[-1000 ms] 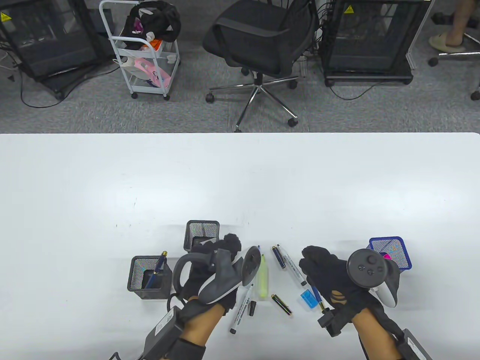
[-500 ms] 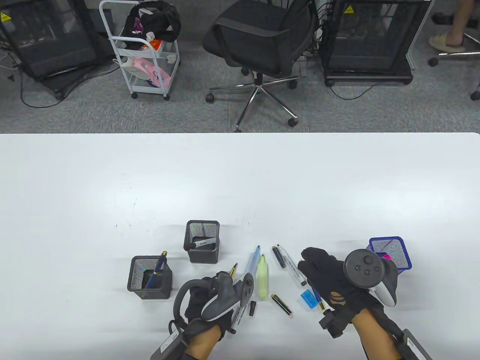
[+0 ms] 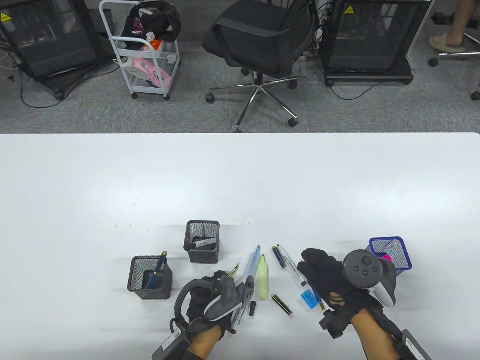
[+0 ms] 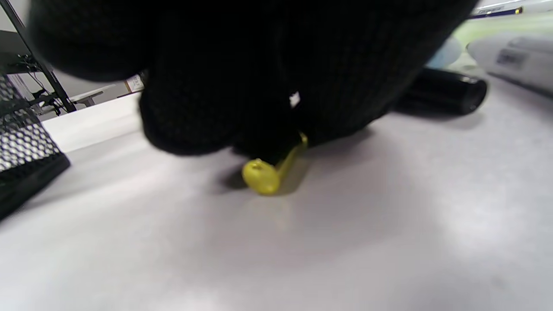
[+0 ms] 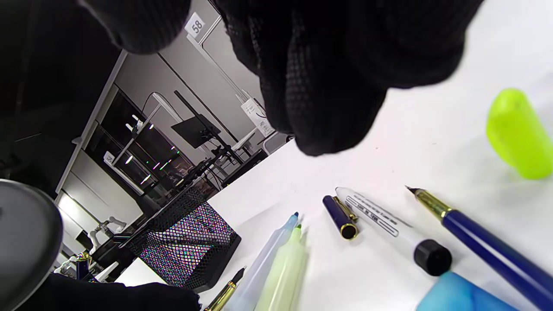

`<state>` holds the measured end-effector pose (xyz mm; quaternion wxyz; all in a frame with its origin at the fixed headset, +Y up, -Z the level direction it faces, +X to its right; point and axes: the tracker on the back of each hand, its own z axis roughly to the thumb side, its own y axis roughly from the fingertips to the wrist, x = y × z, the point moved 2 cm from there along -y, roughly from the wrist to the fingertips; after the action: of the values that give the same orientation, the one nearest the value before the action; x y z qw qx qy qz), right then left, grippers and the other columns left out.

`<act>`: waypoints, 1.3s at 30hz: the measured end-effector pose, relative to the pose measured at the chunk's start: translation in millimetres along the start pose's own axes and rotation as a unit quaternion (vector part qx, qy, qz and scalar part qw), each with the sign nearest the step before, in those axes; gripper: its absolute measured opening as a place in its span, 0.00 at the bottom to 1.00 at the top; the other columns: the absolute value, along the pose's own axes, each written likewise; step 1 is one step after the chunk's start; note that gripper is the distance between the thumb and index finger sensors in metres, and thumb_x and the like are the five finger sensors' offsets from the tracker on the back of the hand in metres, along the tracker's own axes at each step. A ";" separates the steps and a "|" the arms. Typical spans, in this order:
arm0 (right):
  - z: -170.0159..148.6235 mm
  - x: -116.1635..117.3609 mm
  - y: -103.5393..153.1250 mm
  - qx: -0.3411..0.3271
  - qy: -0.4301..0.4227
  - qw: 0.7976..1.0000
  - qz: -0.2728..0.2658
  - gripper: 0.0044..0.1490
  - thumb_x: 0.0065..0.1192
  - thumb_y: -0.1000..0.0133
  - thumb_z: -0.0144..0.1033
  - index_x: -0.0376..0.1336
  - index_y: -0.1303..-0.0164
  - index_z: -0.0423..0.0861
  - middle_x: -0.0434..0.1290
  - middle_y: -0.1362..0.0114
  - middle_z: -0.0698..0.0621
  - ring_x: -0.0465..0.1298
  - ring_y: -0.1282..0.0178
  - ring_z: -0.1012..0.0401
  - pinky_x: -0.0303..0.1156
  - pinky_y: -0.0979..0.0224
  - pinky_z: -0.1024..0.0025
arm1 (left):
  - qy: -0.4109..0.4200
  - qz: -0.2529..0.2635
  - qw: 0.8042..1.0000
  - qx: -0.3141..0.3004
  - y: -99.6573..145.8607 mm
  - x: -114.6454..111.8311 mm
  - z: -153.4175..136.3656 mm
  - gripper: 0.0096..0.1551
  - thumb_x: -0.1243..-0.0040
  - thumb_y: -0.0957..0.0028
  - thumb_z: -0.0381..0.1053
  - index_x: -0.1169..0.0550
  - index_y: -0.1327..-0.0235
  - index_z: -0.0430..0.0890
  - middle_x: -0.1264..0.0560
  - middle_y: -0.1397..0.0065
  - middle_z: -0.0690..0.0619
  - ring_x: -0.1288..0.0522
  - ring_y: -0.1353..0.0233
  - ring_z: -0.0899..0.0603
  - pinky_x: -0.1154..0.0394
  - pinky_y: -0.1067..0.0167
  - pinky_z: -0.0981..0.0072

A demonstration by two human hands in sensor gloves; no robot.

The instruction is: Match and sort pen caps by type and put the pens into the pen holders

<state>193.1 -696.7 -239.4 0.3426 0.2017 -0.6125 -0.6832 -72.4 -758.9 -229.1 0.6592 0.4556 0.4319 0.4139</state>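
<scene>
My left hand [image 3: 214,280] is down on the table and its fingers [image 4: 224,121] pinch a black pen with a gold nib [image 3: 234,269]; the pen's gold end [image 4: 261,176] pokes out under them. My right hand [image 3: 315,264] hovers with relaxed fingers [image 5: 328,116] above a navy pen [image 3: 317,297] and holds nothing. Loose on the table lie a blue highlighter [image 3: 252,263], a yellow-green highlighter [image 3: 263,278], a navy cap [image 3: 278,257], a white marker [image 3: 294,268], a black-and-gold cap [image 3: 281,304], a small black cap [image 3: 253,308] and a blue cap [image 3: 309,300]. A green cap [image 5: 518,134] lies near the right hand.
One black mesh holder [image 3: 149,288] holds a navy pen, a second black one [image 3: 202,255] a white marker, and a blue mesh holder [image 3: 404,258] a pink highlighter. A second white marker [image 3: 240,318] lies partly under my left hand. An office chair [image 3: 262,41] stands past the far edge.
My left hand drew back from the middle black holder toward the near edge and came down on the gold-nibbed pen. The right hand barely moved.
</scene>
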 end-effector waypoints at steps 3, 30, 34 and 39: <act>1.0 -0.5 0.4 -0.002 0.000 1.000 -0.002 0.42 0.59 0.48 0.59 0.65 0.36 0.38 0.83 0.46 0.39 0.88 0.59 0.52 0.85 0.59 0.66 | 0.016 0.000 1.000 0.002 0.2 1.7 -3.5 0.38 0.26 0.56 0.48 0.22 0.33 0.32 0.11 0.47 0.38 0.11 0.63 0.42 0.18 0.56 0.38; 32.3 42.2 5.7 -0.036 0.171 0.984 0.037 0.40 0.75 0.53 0.49 0.66 0.37 0.38 0.82 0.45 0.39 0.88 0.58 0.51 0.84 0.61 0.67 | 0.308 0.134 0.937 -0.099 43.1 52.2 -44.5 0.28 0.39 0.50 0.54 0.20 0.41 0.40 0.13 0.53 0.46 0.15 0.62 0.43 0.21 0.54 0.38; 51.7 80.5 8.6 -0.046 0.291 0.954 0.060 0.41 0.80 0.55 0.45 0.67 0.38 0.38 0.83 0.45 0.39 0.88 0.59 0.52 0.84 0.63 0.68 | 0.315 0.126 0.936 -0.093 42.5 46.3 -48.8 0.28 0.38 0.49 0.54 0.19 0.41 0.40 0.13 0.53 0.46 0.14 0.62 0.43 0.21 0.54 0.38; 57.7 112.2 5.5 -0.035 0.383 0.920 0.081 0.41 0.81 0.57 0.45 0.67 0.38 0.37 0.83 0.46 0.39 0.88 0.61 0.54 0.83 0.65 0.70 | 0.320 0.121 0.935 -0.088 42.5 44.4 -51.7 0.28 0.37 0.50 0.54 0.19 0.42 0.40 0.13 0.53 0.45 0.14 0.62 0.43 0.20 0.54 0.37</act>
<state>77.5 -736.7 -208.2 0.6119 0.3851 -0.4247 -0.5449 -115.2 -694.4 -207.9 0.4682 0.2882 0.5234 0.6510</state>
